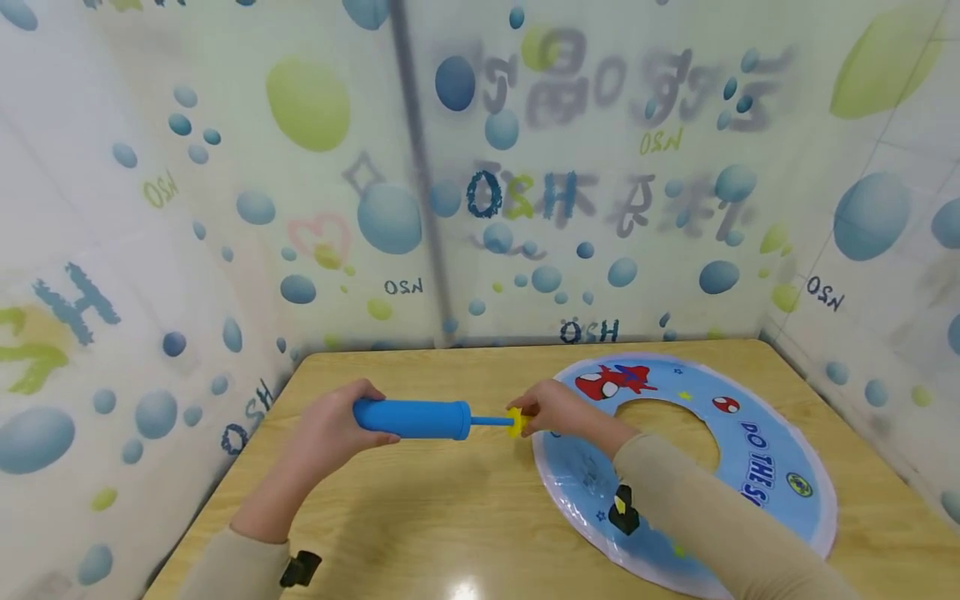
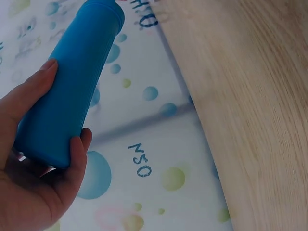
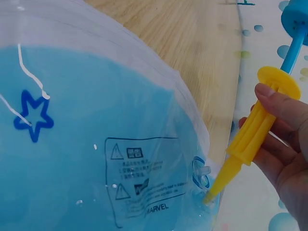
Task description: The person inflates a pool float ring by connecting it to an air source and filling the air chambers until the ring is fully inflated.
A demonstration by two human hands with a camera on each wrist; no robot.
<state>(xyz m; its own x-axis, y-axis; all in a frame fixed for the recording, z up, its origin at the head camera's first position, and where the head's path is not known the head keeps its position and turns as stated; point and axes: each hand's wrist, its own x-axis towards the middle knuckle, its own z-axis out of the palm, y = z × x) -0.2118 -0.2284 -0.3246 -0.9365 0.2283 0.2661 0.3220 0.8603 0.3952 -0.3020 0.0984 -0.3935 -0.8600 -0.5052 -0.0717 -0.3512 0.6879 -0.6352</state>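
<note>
My left hand (image 1: 330, 435) grips the closed end of a blue hand air pump (image 1: 414, 419), held sideways over the table; thumb and fingers wrap its barrel in the left wrist view. A thin blue rod (image 1: 492, 421) runs from the barrel to a yellow nozzle piece (image 3: 257, 126). That yellow piece is pinched between the thumb and fingers of my right hand (image 1: 564, 408). On the right lies a blue swim ring (image 1: 780, 454) with cartoon prints. In the right wrist view, the tapered yellow tip overlaps the ring's edge, close beside its clear valve (image 3: 202, 170).
A light wooden table (image 1: 442, 517) extends under both hands to the walls. The patterned wall covering (image 1: 495, 275) rises behind it and on both sides. Small dark devices are worn at both wrists.
</note>
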